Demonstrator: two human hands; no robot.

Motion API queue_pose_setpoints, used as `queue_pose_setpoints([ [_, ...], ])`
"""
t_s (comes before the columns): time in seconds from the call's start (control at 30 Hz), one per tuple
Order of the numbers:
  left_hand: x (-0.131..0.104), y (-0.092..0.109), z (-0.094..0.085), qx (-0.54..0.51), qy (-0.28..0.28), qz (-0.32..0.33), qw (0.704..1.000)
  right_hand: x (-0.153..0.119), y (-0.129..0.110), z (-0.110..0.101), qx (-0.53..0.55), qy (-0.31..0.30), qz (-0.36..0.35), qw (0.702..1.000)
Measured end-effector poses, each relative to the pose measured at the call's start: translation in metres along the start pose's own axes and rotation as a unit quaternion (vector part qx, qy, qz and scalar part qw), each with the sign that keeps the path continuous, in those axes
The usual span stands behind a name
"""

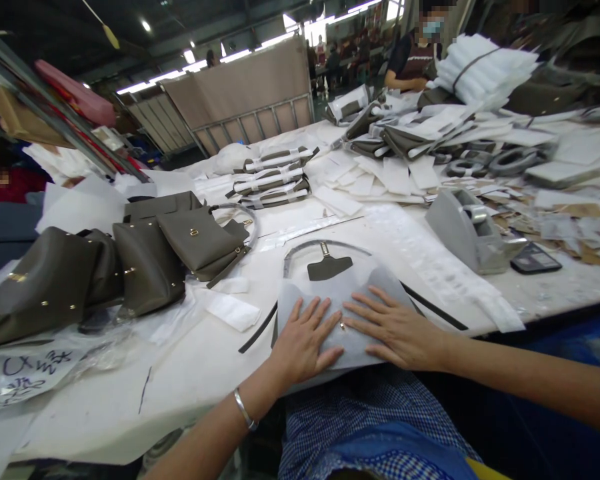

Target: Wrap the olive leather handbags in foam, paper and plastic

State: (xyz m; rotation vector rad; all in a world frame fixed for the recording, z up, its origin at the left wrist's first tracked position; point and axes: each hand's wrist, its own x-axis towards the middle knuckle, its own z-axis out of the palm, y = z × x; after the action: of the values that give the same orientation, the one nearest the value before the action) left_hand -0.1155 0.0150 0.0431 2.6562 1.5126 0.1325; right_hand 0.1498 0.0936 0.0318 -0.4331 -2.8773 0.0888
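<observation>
Paper sheet (351,345): flat at the table's (195,380) near edge; gold clasp (343,327) showing at its middle.
Left hand (305,339): palm down on sheet, fingers spread.
Right hand (397,330): same posture, on sheet's right half.
Dark tab (330,268): just beyond sheet.
Olive bags (153,267): left of sheet.
Tape dispenser (450,225): beyond sheet, rightward.

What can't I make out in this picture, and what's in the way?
All in the head view:
- What lies under the sheet: covered by it and by the left hand and right hand.
- Both palms: turned down, out of sight.
- Writing at left: cut off by the edge.
- Black device's markings: too small.
- Background people: small, blurred.
</observation>
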Motion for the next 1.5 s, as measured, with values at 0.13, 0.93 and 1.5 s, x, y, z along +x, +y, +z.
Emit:
queue_pose_setpoints([
  [0.13,-0.008,-0.002,0.007,0.019,0.042,0.001,0.999,-0.006,-0.001,0.002,-0.015,0.013,0.0,1.0],
  [0.93,0.035,-0.06,0.003,0.115,0.09,-0.005,0.989,0.02,0.063,0.009,-0.041,0.025,0.09,0.995],
  [1.5,0.056,-0.076,-0.018,-0.125,0.036,-0.101,0.986,0.068,0.084,-0.017,0.11,-0.014,0.159,0.981],
])
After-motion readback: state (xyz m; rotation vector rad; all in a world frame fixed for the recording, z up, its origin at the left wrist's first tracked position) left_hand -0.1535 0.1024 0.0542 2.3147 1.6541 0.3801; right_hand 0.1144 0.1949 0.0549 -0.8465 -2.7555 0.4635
